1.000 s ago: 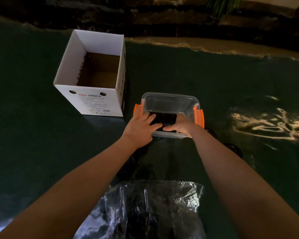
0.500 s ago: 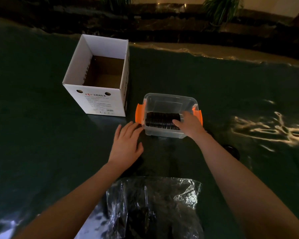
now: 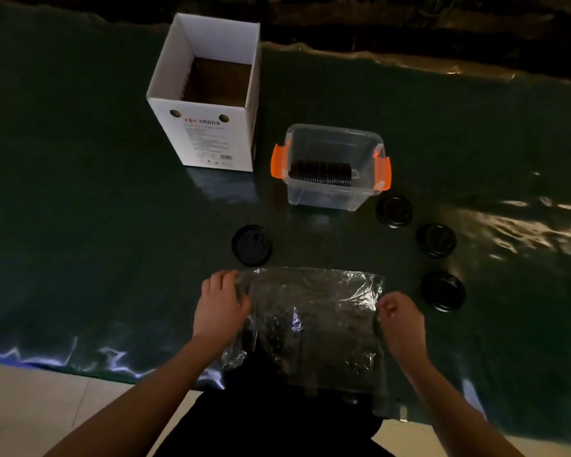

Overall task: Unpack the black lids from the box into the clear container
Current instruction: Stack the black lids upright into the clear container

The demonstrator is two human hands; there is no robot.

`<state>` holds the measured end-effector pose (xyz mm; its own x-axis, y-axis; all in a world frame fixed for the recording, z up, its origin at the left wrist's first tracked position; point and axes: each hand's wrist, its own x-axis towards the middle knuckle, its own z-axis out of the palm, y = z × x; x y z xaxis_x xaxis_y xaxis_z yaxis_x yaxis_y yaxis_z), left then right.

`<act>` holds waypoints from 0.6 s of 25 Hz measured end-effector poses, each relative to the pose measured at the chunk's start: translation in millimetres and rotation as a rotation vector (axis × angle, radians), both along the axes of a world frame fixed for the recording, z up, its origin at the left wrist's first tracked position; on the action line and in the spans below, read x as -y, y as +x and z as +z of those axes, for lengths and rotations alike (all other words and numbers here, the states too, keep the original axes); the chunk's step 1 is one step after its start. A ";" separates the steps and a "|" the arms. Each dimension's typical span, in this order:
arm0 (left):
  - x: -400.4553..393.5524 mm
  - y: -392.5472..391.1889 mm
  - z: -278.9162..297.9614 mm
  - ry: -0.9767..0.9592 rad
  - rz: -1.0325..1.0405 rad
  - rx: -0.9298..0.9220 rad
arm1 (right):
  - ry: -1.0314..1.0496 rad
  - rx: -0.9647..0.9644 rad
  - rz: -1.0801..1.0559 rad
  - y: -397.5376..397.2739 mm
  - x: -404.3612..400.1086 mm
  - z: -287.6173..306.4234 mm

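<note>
A clear container (image 3: 323, 196) with orange latches stands mid-table and holds a row of black lids (image 3: 320, 173) on edge. Left of it stands the white cardboard box (image 3: 208, 140), open, with nothing visible inside. Several loose black lids lie flat on the table: one (image 3: 252, 245) left of the container and three on its right (image 3: 394, 211) (image 3: 436, 239) (image 3: 444, 290). A crinkled clear plastic bag (image 3: 314, 321) with dark contents lies at the near edge. My left hand (image 3: 220, 305) grips its left side. My right hand (image 3: 399, 316) pinches its right edge.
The table is covered by a dark green glossy sheet (image 3: 80, 225) that reaches the near edge. Pale floor tiles (image 3: 30, 417) show below it. A dark ledge runs behind the table at the far side.
Both hands have pulled back from the clear container to the plastic bag at the near edge. The camera has tilted down, so the loose lids on the table now show.
</note>
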<state>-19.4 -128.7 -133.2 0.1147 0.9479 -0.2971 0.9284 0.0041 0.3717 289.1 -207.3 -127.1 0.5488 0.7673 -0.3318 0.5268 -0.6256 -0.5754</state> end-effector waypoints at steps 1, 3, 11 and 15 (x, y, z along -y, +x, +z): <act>5.5 2.0 2.1 0.016 0.022 0.001 | -0.054 -0.058 -0.046 -3.6 10.6 -5.0; 17.1 5.0 5.4 0.042 0.055 0.019 | -0.199 -0.196 -0.081 -11.5 23.4 -9.0; 67.1 -13.5 -2.3 -0.317 0.532 0.130 | -0.498 -1.103 0.202 -49.0 29.6 -13.8; 84.4 -27.5 -17.0 -0.537 0.769 0.291 | -0.402 -0.796 0.507 -88.9 12.1 1.9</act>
